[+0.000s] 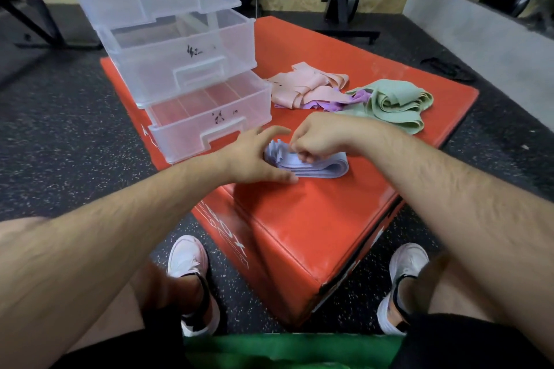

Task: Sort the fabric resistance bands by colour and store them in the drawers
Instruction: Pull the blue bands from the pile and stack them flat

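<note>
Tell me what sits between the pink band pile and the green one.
A purple band, touching the pink pile and green pile; head view.

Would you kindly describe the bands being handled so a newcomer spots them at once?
On the red box, before the lowest clear drawer, the pale blue bands lie folded under the right hand. Unlike the pink bands, purple bands and green bands heaped behind, they form one neat stack.
</note>
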Demonstrator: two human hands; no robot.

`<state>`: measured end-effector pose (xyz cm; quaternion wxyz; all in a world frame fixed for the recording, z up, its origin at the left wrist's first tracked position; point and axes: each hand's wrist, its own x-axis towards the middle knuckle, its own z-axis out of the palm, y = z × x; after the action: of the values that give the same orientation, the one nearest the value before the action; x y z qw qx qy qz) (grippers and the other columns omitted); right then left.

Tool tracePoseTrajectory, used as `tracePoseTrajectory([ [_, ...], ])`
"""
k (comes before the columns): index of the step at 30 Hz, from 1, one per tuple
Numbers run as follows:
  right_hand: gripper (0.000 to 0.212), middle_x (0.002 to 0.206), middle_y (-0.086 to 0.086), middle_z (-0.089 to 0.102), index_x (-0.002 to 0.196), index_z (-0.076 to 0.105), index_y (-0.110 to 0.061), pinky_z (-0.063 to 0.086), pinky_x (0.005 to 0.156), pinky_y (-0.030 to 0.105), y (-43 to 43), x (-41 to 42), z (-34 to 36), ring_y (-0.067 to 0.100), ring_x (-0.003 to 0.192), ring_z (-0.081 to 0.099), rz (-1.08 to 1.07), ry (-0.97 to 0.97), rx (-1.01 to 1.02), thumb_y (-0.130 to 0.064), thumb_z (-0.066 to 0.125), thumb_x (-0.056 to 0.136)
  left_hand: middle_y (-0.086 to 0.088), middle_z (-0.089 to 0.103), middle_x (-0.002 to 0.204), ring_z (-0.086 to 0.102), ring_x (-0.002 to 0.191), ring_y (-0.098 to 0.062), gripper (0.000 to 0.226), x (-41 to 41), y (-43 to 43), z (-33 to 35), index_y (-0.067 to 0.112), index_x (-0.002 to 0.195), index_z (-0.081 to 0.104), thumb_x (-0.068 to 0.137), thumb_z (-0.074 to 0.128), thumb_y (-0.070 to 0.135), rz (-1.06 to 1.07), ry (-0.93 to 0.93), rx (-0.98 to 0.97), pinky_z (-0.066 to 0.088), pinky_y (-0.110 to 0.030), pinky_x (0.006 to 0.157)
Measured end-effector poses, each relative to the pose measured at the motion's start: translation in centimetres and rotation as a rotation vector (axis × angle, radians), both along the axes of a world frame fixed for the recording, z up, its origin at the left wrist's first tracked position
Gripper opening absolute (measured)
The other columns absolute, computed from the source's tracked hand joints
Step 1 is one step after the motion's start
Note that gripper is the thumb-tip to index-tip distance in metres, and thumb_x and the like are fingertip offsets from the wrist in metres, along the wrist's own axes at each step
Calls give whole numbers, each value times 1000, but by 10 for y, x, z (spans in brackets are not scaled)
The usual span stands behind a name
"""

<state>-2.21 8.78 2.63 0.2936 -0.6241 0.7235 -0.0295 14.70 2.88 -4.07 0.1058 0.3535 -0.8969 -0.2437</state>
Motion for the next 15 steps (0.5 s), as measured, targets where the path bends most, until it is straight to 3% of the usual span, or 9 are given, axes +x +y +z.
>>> tracePoseTrajectory([
  [2,23,91,-9,73,93,76,-25,50,83,26,10,-6,1,14,90,64,45,22,-64,-13,56,90,2,45,133,39,128,-20,89,-3,1,-4,43,135,45,57,56,85,-24,-42,-138,33,-42,109],
  [4,23,96,-13,72,96,77,-29,48,81,17,18,-12,2,6,91,62,38,-31,-105,-17,57,92,6,48,134,41,129,-19,89,-9,2,-7,38,133,50,58,45,86,-51,-96,-219,32,-38,103],
  [6,23,93,-16,69,99,77,-26,42,70,5,25,-23,5,1,88,60,-21,-80,-175,-17,56,93,8,53,124,47,121,-19,78,-17,3,-5,35,127,53,65,50,82,-70,-142,-278,28,-31,90],
  [9,20,98,-9,70,97,73,-25,48,74,22,33,-39,5,13,95,63,-116,94,-288,-21,54,90,8,57,114,52,112,-19,58,-27,3,1,33,117,55,74,65,69,-95,-150,-313,31,-30,84],
  [11,19,98,3,73,103,64,-22,56,77,32,37,-46,-3,26,91,69,-171,185,-172,-26,57,86,7,57,112,55,106,-19,55,-29,2,3,31,115,53,75,71,62,-109,-169,-221,42,-33,88],
  [13,35,88,13,75,113,50,-19,63,72,42,40,-45,-15,33,78,74,-253,61,-19,-28,62,82,4,57,114,56,105,-20,56,-29,0,4,31,116,50,74,76,56,-117,-173,-122,47,-37,90],
  [15,48,82,14,75,118,39,-18,61,67,41,40,-46,-24,31,64,70,-319,-43,-27,-28,65,79,3,56,115,55,106,-21,55,-30,-2,5,30,115,50,73,79,50,-136,-160,-105,47,-39,91],
])
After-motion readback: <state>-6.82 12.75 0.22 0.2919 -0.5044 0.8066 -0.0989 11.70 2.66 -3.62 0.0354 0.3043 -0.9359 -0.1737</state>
